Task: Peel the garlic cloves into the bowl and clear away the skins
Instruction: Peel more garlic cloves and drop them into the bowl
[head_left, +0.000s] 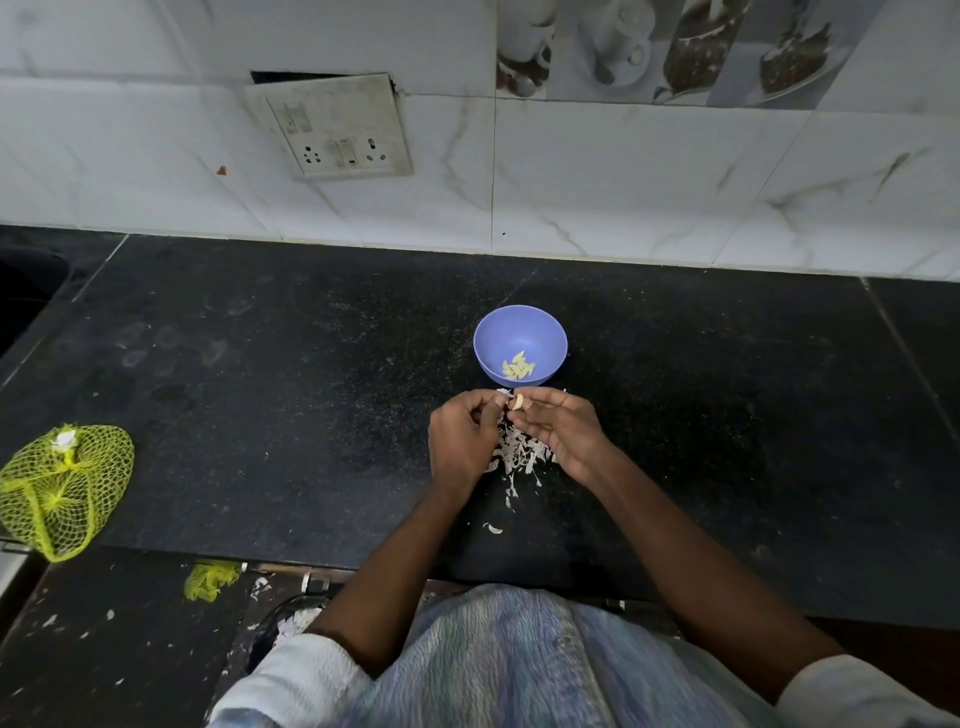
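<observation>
Pinching garlic clove (518, 401) | both hands (fingers curled) | near bowl (491, 343)

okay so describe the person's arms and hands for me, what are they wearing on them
Both hands, left hand and right hand, are bare: no gloves, and no rings or watch that I can make out. The forearms are uncovered. Pale, whitish sleeves are pushed up near the elbows.

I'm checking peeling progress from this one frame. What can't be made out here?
- Head view: the pale garlic clove is too small to tell whether skin remains.
- Both hands, left hand and right hand, cover part of the white papery skin pile.
- Peeled cloves in the round blue plastic bowl overlap; count unclear.
</observation>
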